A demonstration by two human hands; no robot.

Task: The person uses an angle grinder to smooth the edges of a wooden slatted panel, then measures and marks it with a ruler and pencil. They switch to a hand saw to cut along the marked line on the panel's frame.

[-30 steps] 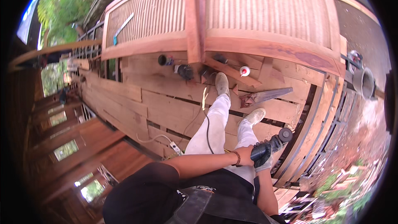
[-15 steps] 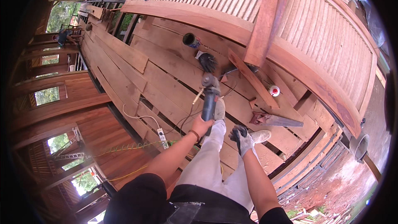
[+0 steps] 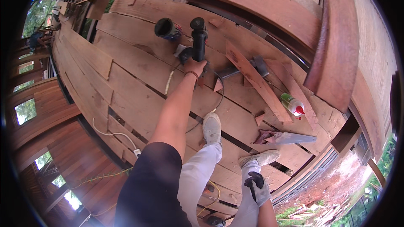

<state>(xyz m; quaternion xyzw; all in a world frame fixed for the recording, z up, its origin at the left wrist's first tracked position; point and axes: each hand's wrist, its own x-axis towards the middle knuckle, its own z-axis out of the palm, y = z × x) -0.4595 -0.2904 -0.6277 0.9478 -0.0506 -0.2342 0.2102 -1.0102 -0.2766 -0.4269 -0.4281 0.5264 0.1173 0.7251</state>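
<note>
1. Beside the open can (image 3: 165, 28), just to its right, we see the grinder (image 3: 199, 45), its disc end pointing away from us. Whether it touches the floor (image 3: 139, 65) or is held just above it, we cannot tell.
2. Below and right of the can, our bare left hand (image 3: 195, 65) is closed around the rear of the grinder; its fingertips are mostly hidden beneath the body.
3. Well apart from the can, toward our lower right, our gloved right hand (image 3: 257, 187) hangs by the leg, fingers loosely half-curled, with nothing visible in them.
4. Since half a second ago, we have reached the left arm out and brought the grinder over beside the can; a second ago, both hands were together at the tool near our body. For the work in hand, we judge that the left hand alone now controls the grinder and the right takes no part.
5. Between the can and our left hand lies a black glove (image 3: 184, 53). A dark cord (image 3: 223, 91) loops to the right of the hand, farther from the can.
6. Farther right of the can we have a long board (image 3: 256, 82), a red-capped bottle (image 3: 290, 102) and a saw (image 3: 292, 138).
</note>
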